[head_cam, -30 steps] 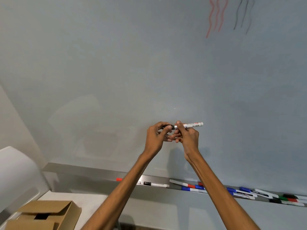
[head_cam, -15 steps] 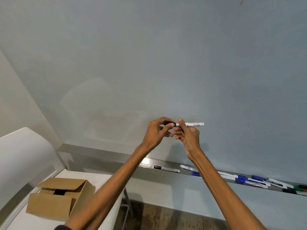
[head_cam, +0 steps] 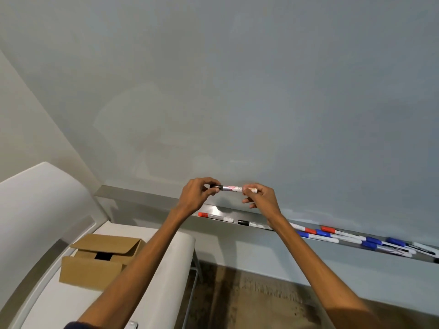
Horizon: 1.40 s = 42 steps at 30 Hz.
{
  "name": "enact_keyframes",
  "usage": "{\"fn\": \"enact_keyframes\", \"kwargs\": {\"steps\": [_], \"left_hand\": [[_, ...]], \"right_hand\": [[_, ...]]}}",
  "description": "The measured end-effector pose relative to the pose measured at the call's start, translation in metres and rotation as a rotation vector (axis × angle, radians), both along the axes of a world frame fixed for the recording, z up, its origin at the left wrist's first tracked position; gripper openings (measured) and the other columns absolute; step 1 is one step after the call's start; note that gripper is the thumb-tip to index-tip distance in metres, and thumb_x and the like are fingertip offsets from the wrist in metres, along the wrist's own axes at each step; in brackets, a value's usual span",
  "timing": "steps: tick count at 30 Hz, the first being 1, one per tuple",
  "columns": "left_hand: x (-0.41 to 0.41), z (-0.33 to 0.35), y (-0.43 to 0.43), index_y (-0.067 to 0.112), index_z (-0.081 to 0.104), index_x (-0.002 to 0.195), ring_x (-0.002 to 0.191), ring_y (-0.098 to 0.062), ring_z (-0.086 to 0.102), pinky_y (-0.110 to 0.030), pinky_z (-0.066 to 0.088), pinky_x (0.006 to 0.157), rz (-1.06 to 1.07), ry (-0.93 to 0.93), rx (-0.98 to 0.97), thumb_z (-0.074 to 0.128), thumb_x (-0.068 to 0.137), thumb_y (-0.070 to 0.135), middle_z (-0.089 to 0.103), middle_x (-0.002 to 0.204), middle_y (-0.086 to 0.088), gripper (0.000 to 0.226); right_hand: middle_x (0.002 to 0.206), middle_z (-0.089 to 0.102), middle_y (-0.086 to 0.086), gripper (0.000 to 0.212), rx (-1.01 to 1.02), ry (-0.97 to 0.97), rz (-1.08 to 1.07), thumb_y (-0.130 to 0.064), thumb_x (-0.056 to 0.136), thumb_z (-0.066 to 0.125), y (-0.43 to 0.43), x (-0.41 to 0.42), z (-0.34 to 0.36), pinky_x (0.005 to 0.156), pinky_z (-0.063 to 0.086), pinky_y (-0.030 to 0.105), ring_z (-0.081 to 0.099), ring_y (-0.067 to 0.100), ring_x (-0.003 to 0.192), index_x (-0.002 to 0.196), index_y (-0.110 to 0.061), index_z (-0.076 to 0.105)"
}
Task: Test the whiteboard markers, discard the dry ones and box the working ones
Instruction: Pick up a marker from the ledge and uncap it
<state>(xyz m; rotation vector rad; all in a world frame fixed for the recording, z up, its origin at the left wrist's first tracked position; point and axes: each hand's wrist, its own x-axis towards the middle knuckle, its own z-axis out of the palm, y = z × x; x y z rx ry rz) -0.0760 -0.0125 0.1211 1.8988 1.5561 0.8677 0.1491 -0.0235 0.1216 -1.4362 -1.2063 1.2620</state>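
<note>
I hold one white marker (head_cam: 231, 188) with a black cap level in front of the whiteboard (head_cam: 237, 91). My left hand (head_cam: 197, 194) pinches its black cap end. My right hand (head_cam: 261, 198) pinches the other end of the barrel. Below my hands the metal tray (head_cam: 273, 230) carries several capped markers: a red-capped one (head_cam: 213, 216), a black-capped one (head_cam: 253, 223), and more red, blue and black ones (head_cam: 344, 237) to the right. An open cardboard box (head_cam: 95, 264) sits on a white chair seat at lower left.
The white chair (head_cam: 35, 222) stands at the left against the wall, its seat under the box. Bare concrete floor (head_cam: 249, 300) shows below the board between my arms.
The view has tilted down, so the red and black test scribbles have left the top of the frame. My right hand has slid to the far end of the marker, and both hands sit lower.
</note>
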Motion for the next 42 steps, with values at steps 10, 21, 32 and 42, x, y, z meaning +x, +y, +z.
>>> {"fn": "enact_keyframes", "kwargs": {"steps": [10,21,32,42], "left_hand": [[-0.021,-0.076,0.012,0.015,0.072,0.114,0.097,-0.019,0.069,-0.033,0.054,0.084,0.072,0.251,-0.052,0.072,0.088,0.015,0.074,0.108,-0.002,0.026],[-0.029,-0.124,0.016,0.007,0.064,0.121,0.103,-0.03,0.065,-0.034,0.05,0.087,0.056,0.357,-0.134,0.057,0.093,-0.001,0.068,0.116,-0.015,0.029],[-0.03,-0.143,0.01,0.017,0.061,0.123,0.096,-0.025,0.069,-0.034,0.054,0.081,0.084,0.528,-0.092,0.051,0.098,0.007,0.07,0.116,-0.005,0.029],[-0.011,-0.14,0.012,0.017,0.061,0.123,0.095,-0.028,0.067,-0.04,0.057,0.075,0.116,0.558,-0.067,0.063,0.09,0.009,0.067,0.117,-0.007,0.034]], "right_hand": [[0.114,0.07,0.004,0.026,0.052,-0.509,0.084,-0.006,0.094,0.059,0.021,-0.048,-0.106,0.097,0.049,0.037,0.064,0.023,0.106,0.112,-0.018,0.073],[0.109,0.07,-0.006,0.011,0.015,-0.602,0.018,-0.018,0.092,0.069,0.031,-0.067,-0.157,0.098,0.035,0.037,0.059,0.019,0.108,0.1,-0.025,0.071],[0.109,0.071,-0.002,0.016,0.037,-0.642,0.028,-0.017,0.095,0.065,0.032,-0.064,-0.174,0.095,0.031,0.038,0.053,0.021,0.114,0.107,-0.024,0.074],[0.106,0.072,0.003,0.018,0.152,-0.595,-0.026,-0.006,0.095,0.062,0.024,-0.022,-0.159,0.097,0.05,0.04,0.059,0.021,0.107,0.103,-0.015,0.074]]}}
